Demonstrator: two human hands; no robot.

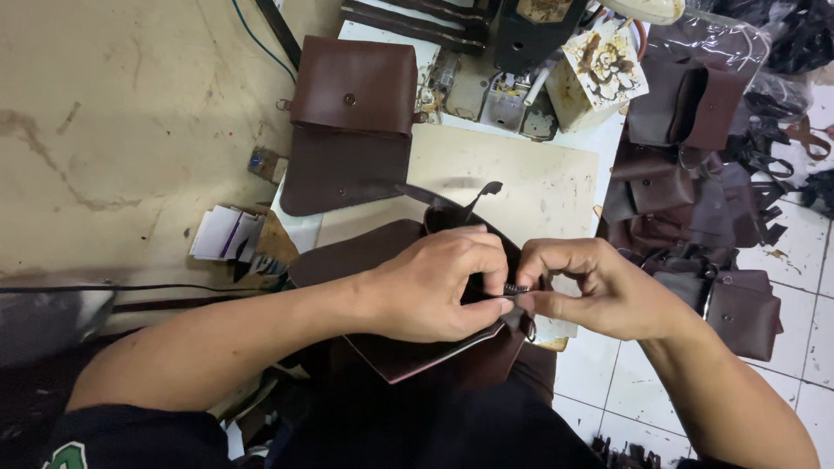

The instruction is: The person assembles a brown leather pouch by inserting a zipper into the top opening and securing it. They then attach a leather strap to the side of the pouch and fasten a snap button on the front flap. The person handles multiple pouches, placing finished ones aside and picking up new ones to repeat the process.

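Note:
My left hand [434, 287] and my right hand [599, 291] meet over a dark brown leather bag piece [347, 256] that lies across my lap and the table's front edge. Both hands pinch a small dark zipper part [515, 289] at the piece's right edge, thumbs and forefingers closed on it. A thin dark strap [473, 201] curls up behind my left hand. The lower flap of the piece [417, 358] pokes out under my left palm.
A finished brown leather pouch [352, 122] with a snap lies on the table's far left. A sewing machine [530, 35] stands at the back. A pile of brown pouches [695, 200] fills the right side. Paper scraps [228, 234] lie on the floor at left.

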